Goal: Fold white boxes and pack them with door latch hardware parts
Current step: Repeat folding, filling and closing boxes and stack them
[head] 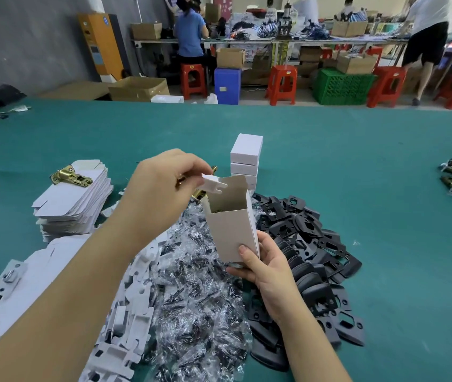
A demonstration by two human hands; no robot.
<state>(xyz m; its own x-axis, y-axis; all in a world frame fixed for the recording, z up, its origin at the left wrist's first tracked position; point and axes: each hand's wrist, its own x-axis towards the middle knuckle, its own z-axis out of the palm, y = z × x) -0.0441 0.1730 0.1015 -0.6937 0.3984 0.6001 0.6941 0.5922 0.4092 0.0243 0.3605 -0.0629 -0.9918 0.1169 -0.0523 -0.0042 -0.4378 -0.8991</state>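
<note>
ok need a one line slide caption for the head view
Right hand holds an open white box upright while the left hand pinches its top flap, above bagged screws and black plates.

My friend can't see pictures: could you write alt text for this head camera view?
A person's right hand holds an open white box upright while the left hand pinches a white card insert above it, over piles of bagged screws and black plates.

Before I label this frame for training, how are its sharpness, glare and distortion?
Head view: the open white box and both hands are sharp; the clear screw bags glint under even light; the table's far edge bows from the wide lens; the background workers look soft.
</note>
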